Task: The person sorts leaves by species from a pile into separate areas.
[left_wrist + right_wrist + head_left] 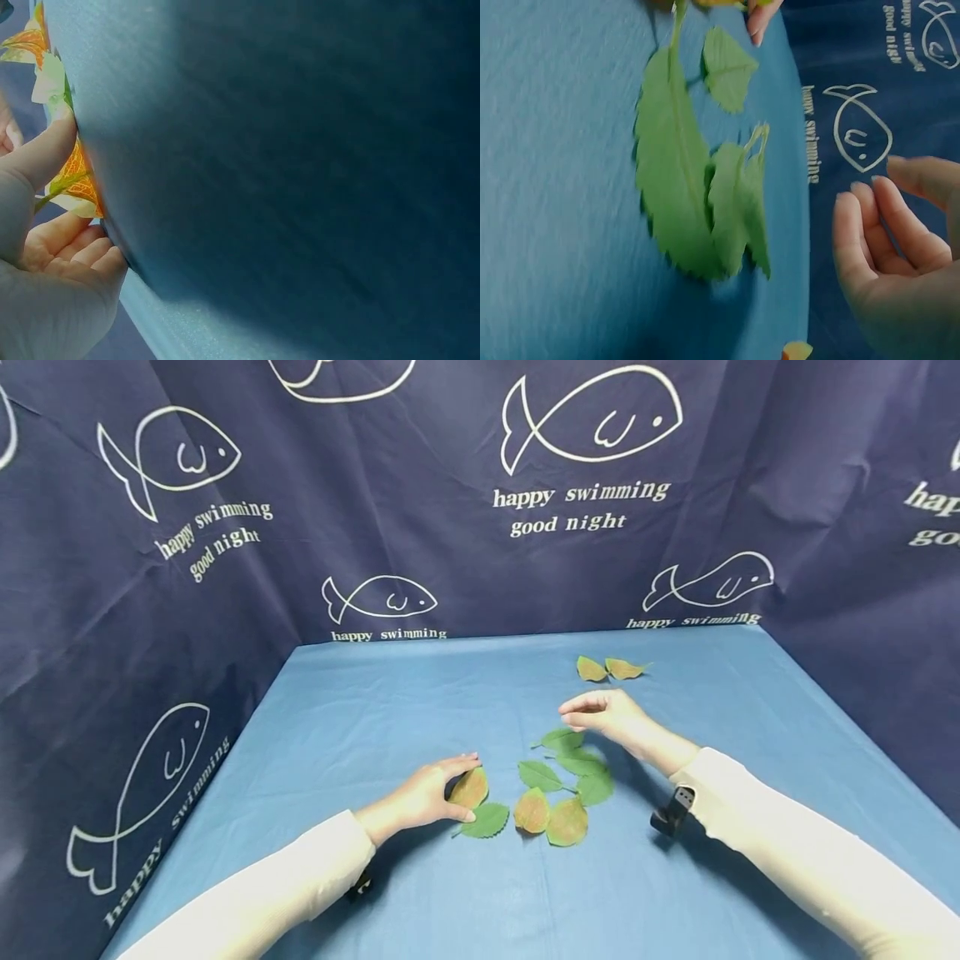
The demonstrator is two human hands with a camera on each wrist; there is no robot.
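My left hand [420,795] rests on the table, its thumb and fingers spread around a yellow-orange leaf [470,788]. The thumb tip touches a green leaf [487,821] beside it; in the left wrist view, the thumb [52,150] and fingertips lie at opposite sides of the yellow-orange leaf [77,176]. Above the table, my right hand [611,714] hovers just past a cluster of several green leaves [581,763]. Its fingers bend loosely, and nothing shows between them in the right wrist view [900,240]. Two yellowish leaves [532,811] [567,822] lie side by side below the green cluster.
Farther back, two yellow-green leaves [591,669] [626,669] lie end to end. A blue cloth [375,693] covers the table. Dark fabric [450,527] with fish drawings and lettering stands behind and at both sides. A small black device [672,811] hangs at the right wrist.
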